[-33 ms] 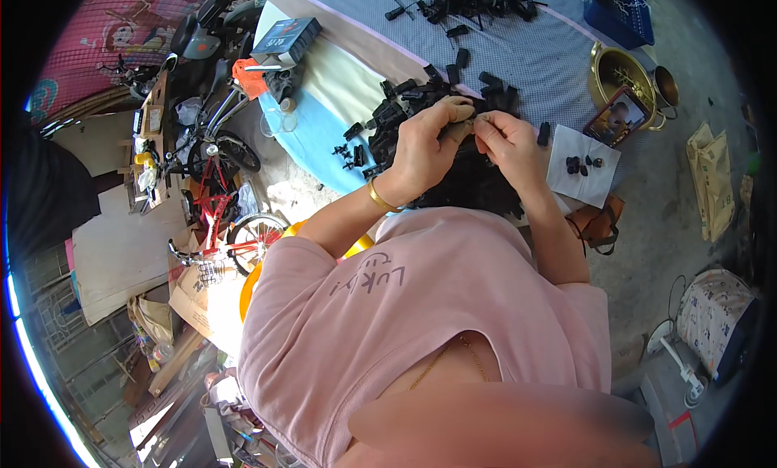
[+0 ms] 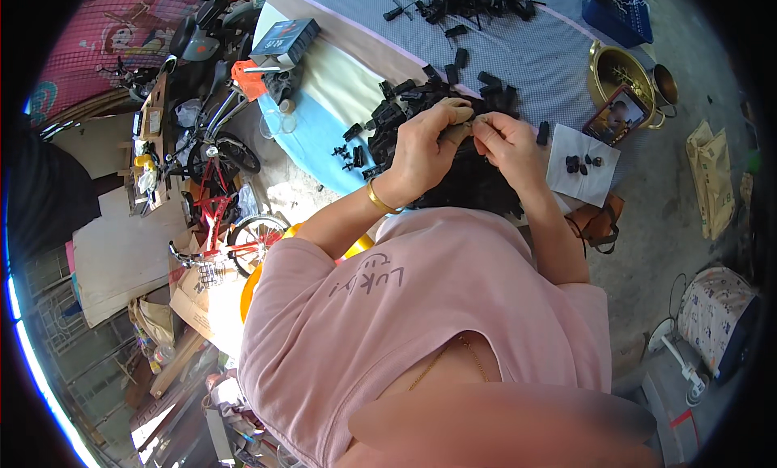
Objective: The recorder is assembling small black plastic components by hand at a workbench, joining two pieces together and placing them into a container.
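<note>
My left hand (image 2: pixel 429 144), a gold bangle at its wrist, and my right hand (image 2: pixel 508 143) meet fingertip to fingertip over the near edge of the table. Both are closed in a pinch. Whatever sits between the fingertips is too small and too hidden to name. Behind and under my hands lies a heap of black plastic parts (image 2: pixel 388 112), partly covered by them. Several smaller black pieces (image 2: pixel 348 155) lie left of the heap. To the right, a few dark pieces (image 2: pixel 584 165) rest on a sheet of white paper (image 2: pixel 579 189).
A phone (image 2: pixel 617 118) leans against a brass-coloured pot (image 2: pixel 599 63) at the right. More black parts (image 2: pixel 477 5) lie at the far side, near a blue basket (image 2: pixel 615 19). A dark blue box (image 2: pixel 287 41) stands at the far left of the table; a red bicycle (image 2: pixel 214 209) is beyond.
</note>
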{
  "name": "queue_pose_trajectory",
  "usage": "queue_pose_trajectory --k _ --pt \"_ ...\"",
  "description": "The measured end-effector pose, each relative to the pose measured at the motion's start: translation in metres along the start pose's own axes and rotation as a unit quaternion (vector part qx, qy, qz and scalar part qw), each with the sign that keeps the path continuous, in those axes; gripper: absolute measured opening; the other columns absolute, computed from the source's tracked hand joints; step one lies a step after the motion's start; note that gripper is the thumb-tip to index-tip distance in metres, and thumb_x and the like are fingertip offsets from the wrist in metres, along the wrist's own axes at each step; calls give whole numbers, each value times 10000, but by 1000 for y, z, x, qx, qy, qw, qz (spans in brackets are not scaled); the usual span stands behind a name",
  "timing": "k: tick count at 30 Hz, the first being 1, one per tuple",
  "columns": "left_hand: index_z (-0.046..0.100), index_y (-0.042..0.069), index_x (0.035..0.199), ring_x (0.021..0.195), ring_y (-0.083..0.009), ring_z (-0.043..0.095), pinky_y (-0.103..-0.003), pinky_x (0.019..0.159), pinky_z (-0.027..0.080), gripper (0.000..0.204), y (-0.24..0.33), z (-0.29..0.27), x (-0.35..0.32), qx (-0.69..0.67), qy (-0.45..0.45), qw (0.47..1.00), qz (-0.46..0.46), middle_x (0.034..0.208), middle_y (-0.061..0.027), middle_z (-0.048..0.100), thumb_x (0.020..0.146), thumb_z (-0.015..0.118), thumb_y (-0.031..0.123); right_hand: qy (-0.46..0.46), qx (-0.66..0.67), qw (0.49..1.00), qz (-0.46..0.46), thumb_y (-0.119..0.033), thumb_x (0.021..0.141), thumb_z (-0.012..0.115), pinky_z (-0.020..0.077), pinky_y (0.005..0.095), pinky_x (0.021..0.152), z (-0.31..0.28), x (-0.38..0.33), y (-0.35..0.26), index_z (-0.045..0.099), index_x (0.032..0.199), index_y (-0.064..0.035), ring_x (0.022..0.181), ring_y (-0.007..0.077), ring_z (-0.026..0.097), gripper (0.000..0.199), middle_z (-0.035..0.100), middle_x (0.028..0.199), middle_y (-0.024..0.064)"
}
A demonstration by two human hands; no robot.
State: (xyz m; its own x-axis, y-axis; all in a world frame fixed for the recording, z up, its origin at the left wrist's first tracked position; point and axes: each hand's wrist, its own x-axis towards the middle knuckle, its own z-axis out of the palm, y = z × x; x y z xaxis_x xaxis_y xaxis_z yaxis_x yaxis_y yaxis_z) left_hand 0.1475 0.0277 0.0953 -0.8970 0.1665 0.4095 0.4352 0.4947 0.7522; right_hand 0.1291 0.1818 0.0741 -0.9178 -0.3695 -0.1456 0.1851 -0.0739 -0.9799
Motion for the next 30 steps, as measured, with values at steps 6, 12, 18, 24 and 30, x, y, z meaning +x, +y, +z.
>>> queue_pose_trajectory --k 6,12,18,24,30 --pt "385 -14 1177 948 -234 591 -314 836 468 330 2 -8 8 -363 14 910 -200 1146 -173 516 860 474 -1 31 -87 984 -152 -128 820 619 316 145 485 0 -2 -9 587 854 -22 547 4 397 116 525 673 -49" --pt "389 -6 1210 986 -248 570 -355 860 486 342 -2 -21 16 -612 -37 701 -365 1118 -159 516 873 430 33 38 -119 970 -208 -56 756 676 373 150 542 -8 -10 -13 586 834 -6 617 17 466 130 559 745 -15" --pt "440 5 1198 909 -173 584 -324 815 508 323 -2 -21 12 -626 -136 661 -390 1059 -94 544 877 449 35 66 -41 968 -237 -6 766 651 462 183 620 -3 -15 -23 560 870 7 697 66 568 139 590 781 27" --pt "419 -18 1221 888 -85 536 -222 791 443 378 18 -31 13 -292 -277 878 -261 1015 -49 541 845 457 1 -19 67 994 -89 -9 741 677 462 178 604 -5 -10 -19 544 864 -8 680 55 557 181 573 755 9" --pt "423 -27 1196 925 -93 526 -230 808 443 422 18 -10 4 -276 -141 922 -232 1067 -69 536 797 559 -30 23 -42 994 -102 -74 812 610 372 136 507 -6 -5 -11 559 888 -28 572 20 475 102 555 717 -7"
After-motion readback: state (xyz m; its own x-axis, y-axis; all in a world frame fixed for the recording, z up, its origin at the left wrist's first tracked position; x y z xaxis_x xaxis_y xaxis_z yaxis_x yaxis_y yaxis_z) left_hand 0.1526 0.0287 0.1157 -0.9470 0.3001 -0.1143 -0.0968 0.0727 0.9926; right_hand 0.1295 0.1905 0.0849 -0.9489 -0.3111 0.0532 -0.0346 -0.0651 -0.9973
